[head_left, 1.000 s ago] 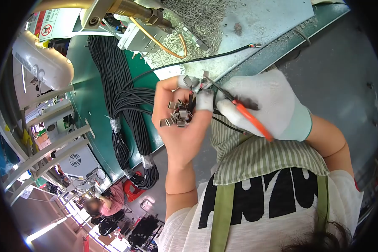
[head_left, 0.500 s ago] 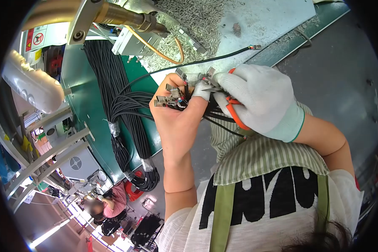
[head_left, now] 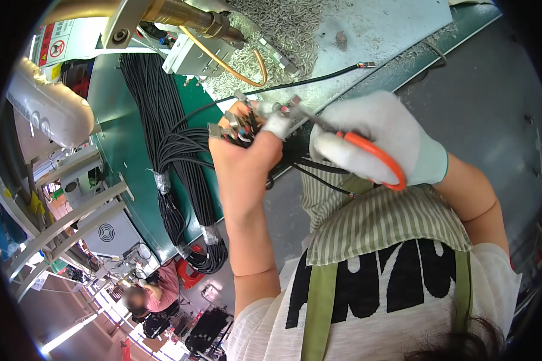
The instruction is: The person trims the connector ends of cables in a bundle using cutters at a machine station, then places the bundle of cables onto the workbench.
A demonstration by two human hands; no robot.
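Head view, looking down over the chest: a bunch of black wires [head_left: 295, 162] is gripped in the bare hand on the picture's left, the person's left hand [head_left: 244, 159], which is clenched around the wire ends so that their small metal terminals [head_left: 232, 126] fan out above the fist. The ends seem to be kept up and spread this way so that each can be reached singly. Fingertip covers are worn on that hand's thumb and forefinger, and one wire end is pinched between them, just right of the terminals.

The right hand [head_left: 382, 141], in a white glove, is closed on the orange handles of a pair of small pliers [head_left: 343, 137]. The tool's tip is laid against the pinched wire end, right beside the terminals; whether it is biting on anything cannot be told. The glove is probably worn against the sharp metal.

Beyond the terminals, farther from the body, a grey worktop [head_left: 367, 30] is strewn with loose metal clips [head_left: 283, 24], near enough for the hands to reach. Left of the terminals, a long taped bundle of black cable [head_left: 168, 138] hangs over the green bench edge [head_left: 126, 156], which keeps its length off the work. One single wire [head_left: 319, 77] lies across the worktop. Far below and left of the bundle, another person is seated, well apart.
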